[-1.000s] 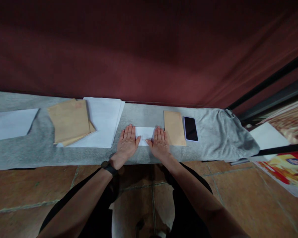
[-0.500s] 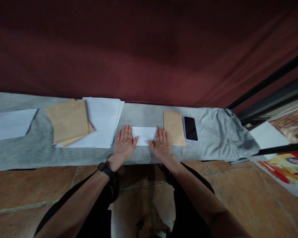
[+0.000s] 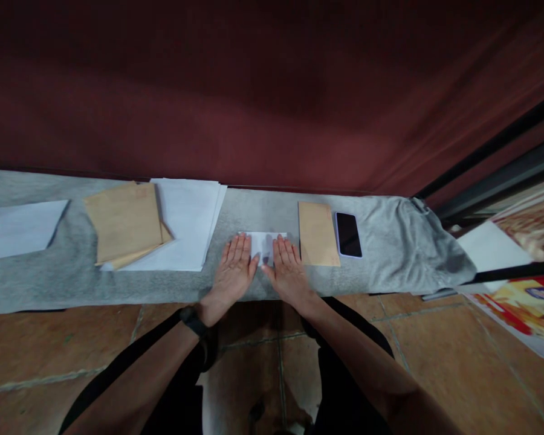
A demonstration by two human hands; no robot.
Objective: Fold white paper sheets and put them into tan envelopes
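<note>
A small white folded sheet of paper (image 3: pixel 262 243) lies on the grey cloth in front of me, partly covered by both hands. My left hand (image 3: pixel 234 269) rests flat over its left side, fingers stretched out and pointing away from me. Over the right side lies my right hand (image 3: pixel 290 270), also flat with its fingers extended. The two thumbs point toward each other across the paper, a small gap between them. Just right of my right hand is a brown envelope (image 3: pixel 318 234), lying flat.
A phone (image 3: pixel 348 234) lies right of the envelope. To the left, several brown envelopes (image 3: pixel 129 223) overlap a stack of white paper (image 3: pixel 188 223). Another white sheet (image 3: pixel 20 228) is at far left. The narrow grey cloth surface (image 3: pixel 263 205) runs along a dark red wall (image 3: pixel 254 145).
Both hands have slid inward, closer together, from the paper's side edges onto the paper. Less of the white sheet shows between them. The other things have stayed put.
</note>
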